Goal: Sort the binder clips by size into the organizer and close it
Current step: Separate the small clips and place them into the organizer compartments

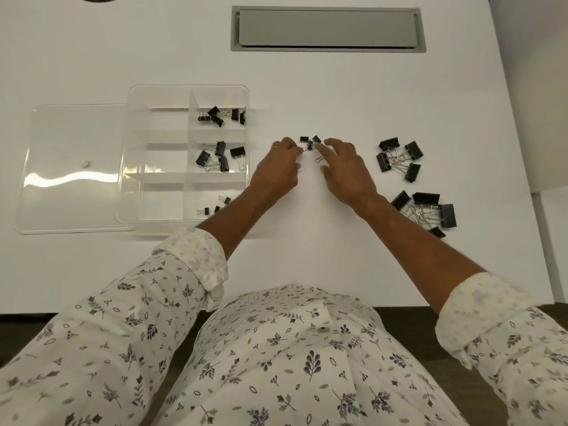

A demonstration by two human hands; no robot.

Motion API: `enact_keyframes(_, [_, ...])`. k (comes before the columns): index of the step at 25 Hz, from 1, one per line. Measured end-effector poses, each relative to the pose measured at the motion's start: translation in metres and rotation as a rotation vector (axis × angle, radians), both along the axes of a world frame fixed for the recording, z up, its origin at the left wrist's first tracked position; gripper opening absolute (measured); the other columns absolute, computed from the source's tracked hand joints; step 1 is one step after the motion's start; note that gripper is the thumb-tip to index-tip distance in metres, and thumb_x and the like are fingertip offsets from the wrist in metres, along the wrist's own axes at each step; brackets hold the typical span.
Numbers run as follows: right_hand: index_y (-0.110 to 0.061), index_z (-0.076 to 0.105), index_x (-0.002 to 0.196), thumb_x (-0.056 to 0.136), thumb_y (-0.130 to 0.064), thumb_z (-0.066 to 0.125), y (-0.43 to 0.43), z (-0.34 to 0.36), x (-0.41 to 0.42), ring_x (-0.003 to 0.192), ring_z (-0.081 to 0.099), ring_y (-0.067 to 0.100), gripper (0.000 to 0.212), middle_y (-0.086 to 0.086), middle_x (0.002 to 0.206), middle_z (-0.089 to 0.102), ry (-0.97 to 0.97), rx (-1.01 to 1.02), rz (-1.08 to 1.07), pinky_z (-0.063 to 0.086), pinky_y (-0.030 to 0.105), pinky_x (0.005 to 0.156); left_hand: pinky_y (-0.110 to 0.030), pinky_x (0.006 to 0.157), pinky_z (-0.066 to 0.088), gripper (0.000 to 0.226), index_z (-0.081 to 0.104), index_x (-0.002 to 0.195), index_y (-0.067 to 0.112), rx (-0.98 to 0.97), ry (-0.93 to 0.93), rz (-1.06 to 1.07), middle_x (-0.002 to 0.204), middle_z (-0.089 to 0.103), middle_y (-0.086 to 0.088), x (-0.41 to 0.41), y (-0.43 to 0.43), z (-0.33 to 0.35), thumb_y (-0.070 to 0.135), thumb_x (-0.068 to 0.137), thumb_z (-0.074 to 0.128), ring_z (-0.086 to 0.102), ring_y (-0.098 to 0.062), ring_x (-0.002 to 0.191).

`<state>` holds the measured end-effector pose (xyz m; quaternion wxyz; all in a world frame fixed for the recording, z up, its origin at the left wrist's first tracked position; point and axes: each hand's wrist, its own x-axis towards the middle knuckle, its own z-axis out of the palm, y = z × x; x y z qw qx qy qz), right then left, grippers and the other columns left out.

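Nearest the camera, a white shirt [276, 358] with a leaf print fills the bottom of the view, its sleeves rolled to the forearms, which reach out over the white surface [307, 256].

Both hands meet at a small cluster of small clips [309, 142] lying right of the clear organizer [184, 155]. The left hand [278, 170] has its fingers [296, 150] pinched at the cluster's left side, touching a clip handle; the right hand [347, 170] has its fingers [327, 144] spread loosely, tips at the cluster's right side (whether either actually grips a clip, I cannot tell).

The organizer stands open, its clear lid [73, 167] lying flat against its left side. Its right-hand column holds clips: small-to-medium ones [221, 115] in the far cell, medium ones [219, 156] in the middle cell, tiny ones [215, 207] in the near cell. The left-hand cells look bare.

Well right of the organizer, past the hands, lie two loose heaps: medium-large clips [399, 158] farther off, large clips [427, 210] nearer, close to the surface's right edge.

Bare surface lies between the organizer and the hands, and between the forearms. Beyond the organizer, a grey cable hatch [327, 29] is set flush into the surface. A dark floor [27, 321] shows below the near edge.
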<state>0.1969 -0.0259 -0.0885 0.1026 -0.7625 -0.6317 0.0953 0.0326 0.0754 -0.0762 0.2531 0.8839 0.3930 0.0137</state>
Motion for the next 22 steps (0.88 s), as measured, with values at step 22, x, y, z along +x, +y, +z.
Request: enact_keyframes(22, [-0.022, 0.039, 0.154, 0.103, -0.032, 0.055, 0.015, 0.004, -0.009, 0.109, 0.055, 0.035, 0.054, 0.015, 0.12, 0.057, -0.003, -0.195, -0.007, 0.051, 0.047, 0.082, -0.043, 0.1, 0.051, 0.062, 0.044, 0.154, 0.02, -0.132, -0.038, 0.043, 0.13, 0.054, -0.015, 0.008, 0.024, -0.002, 0.004, 0.095, 0.059, 0.056, -0.032, 0.119])
